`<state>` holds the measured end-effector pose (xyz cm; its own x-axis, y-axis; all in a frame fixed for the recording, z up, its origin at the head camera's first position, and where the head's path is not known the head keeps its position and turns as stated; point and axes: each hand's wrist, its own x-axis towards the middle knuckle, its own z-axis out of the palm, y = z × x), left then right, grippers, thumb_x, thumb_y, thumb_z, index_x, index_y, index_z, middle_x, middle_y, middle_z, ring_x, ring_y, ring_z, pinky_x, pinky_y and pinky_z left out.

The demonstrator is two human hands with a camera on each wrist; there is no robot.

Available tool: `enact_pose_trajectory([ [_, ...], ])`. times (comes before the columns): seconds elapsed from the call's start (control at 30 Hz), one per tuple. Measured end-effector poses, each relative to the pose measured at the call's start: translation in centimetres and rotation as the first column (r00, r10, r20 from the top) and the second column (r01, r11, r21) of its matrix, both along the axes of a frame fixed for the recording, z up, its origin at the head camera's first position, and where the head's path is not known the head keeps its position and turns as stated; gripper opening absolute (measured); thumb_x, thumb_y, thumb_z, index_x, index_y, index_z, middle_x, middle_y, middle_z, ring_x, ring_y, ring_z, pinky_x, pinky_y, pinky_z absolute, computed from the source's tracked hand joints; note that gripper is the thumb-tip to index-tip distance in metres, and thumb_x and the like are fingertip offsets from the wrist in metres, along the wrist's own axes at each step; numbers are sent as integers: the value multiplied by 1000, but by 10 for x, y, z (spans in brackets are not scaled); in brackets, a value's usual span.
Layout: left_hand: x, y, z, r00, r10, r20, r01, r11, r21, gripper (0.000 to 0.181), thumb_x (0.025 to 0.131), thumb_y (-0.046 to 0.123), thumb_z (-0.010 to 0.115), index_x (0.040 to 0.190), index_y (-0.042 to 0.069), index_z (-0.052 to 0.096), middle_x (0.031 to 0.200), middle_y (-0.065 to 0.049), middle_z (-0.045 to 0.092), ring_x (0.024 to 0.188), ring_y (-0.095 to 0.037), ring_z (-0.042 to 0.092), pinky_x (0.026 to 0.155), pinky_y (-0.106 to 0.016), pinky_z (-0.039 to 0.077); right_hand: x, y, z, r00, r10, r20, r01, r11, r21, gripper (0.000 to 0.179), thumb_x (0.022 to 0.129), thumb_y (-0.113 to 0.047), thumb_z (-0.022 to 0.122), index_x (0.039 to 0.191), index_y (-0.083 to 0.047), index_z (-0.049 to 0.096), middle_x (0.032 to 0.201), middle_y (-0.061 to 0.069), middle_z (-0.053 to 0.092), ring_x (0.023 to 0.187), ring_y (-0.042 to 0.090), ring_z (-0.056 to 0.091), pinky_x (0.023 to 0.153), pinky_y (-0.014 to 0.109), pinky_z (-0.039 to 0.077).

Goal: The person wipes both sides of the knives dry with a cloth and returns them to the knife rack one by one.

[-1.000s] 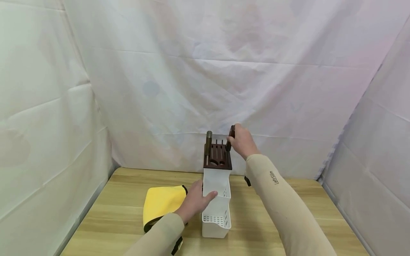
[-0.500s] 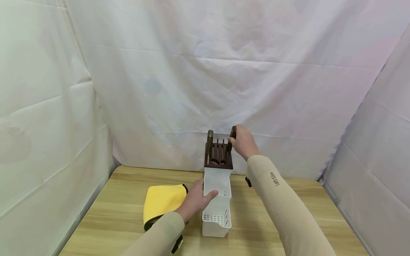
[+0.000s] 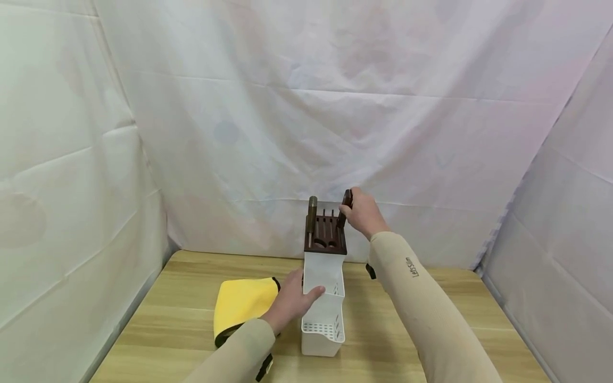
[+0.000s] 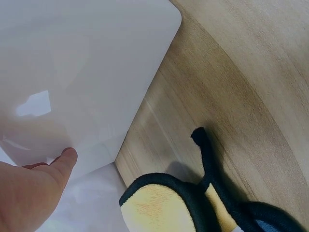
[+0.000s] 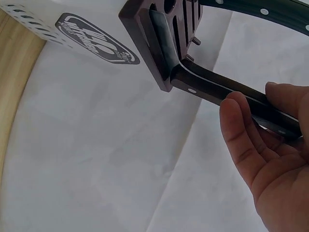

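Note:
A white knife holder (image 3: 323, 271) with stepped bins and a dark brown slotted top (image 3: 325, 234) stands upright on the table. My left hand (image 3: 291, 300) grips its left side, thumb over the front; in the left wrist view part of that hand (image 4: 36, 188) lies against the white wall. With my right hand (image 3: 364, 211) I hold a knife (image 3: 344, 210) by its dark riveted handle. In the right wrist view, the knife's blade (image 5: 165, 41) is in the slot at the top's edge, its lower part hidden. Another dark-handled knife (image 3: 312, 215) stands in the left slot.
A folded yellow cloth (image 3: 241, 303) with black edging lies on the wooden table (image 3: 191, 298), left of the holder and close to my left forearm. White fabric (image 3: 268, 133) hangs behind the table and on both sides.

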<state>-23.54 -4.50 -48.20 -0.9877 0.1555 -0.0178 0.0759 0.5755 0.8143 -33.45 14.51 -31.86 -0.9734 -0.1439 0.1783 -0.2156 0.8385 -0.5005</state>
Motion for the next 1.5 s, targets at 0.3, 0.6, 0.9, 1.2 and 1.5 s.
enact_pose_trajectory([
  [0.3, 1, -1, -2, 1000, 6, -14, -6, 1000, -5, 73, 97, 43, 73, 149, 0, 46, 146, -22, 52, 133, -39, 51, 112, -61, 43, -2, -1, -2, 1000, 0, 25, -1, 999, 34, 39, 109, -23, 53, 136, 4, 47, 104, 20, 63, 80, 29, 63, 67, 40, 53],
  [0.6, -3, 0, -3, 1000, 5, -22, -5, 1000, 11, 70, 97, 41, 72, 148, -1, 46, 144, -22, 52, 131, -39, 53, 111, -60, 44, 7, 9, -4, 1000, -1, 13, 1, 1000, 7, 60, 110, -27, 51, 158, 5, 33, 144, 27, 55, 122, 40, 61, 101, 56, 52],
  [0.9, -4, 1, -4, 1000, -5, -24, 5, 1000, 2, 72, 97, 43, 72, 149, 0, 46, 147, -23, 51, 135, -41, 51, 112, -62, 42, 33, 28, -26, 994, 41, -106, -40, 999, 8, 42, 108, -22, 52, 136, 9, 60, 89, 19, 70, 76, 28, 64, 77, 48, 56],
  [1.2, -4, -5, -4, 1000, -2, -27, 3, 1000, 18, 69, 97, 44, 72, 146, 2, 49, 145, -21, 54, 133, -40, 53, 110, -62, 44, 61, 54, -43, 993, 8, -122, -23, 993, -120, 44, 109, -22, 53, 141, 7, 58, 127, 27, 66, 112, 41, 65, 95, 57, 54],
  [1.5, -6, -20, -1, 999, -36, 20, 34, 997, 76, 76, 101, 49, 64, 152, -4, 43, 148, -26, 52, 133, -44, 55, 108, -59, 48, 84, 74, -60, 991, -12, -131, -6, 991, -136, 43, 108, -22, 55, 139, 7, 59, 122, 26, 66, 106, 39, 66, 91, 56, 56],
])
